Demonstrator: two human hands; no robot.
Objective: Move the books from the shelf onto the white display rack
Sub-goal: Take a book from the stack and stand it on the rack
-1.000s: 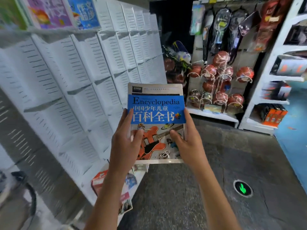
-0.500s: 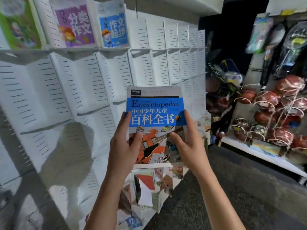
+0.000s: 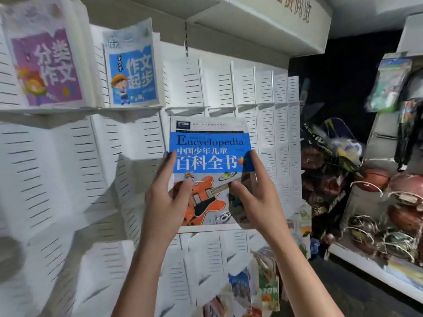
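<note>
Encyclopedia book (image 3: 209, 156), glossy and rectangular, gripped by both hands (image 3: 209, 202).

A: What's readable w/ the encyclopedia book (image 3: 209, 156) as ref?

B: Its blue band says "Encyclopedia", then 中国少年儿童 and 百科全书 under it. Small top logo too blurry.

A: And above-left?

B: Blue book (image 3: 132, 72) reads 作文起步; purple book (image 3: 45, 67) further left reads 分类作文. Header board (image 3: 295, 10) up-right of it shows chars, maybe 阅览, can't be sure.
</note>
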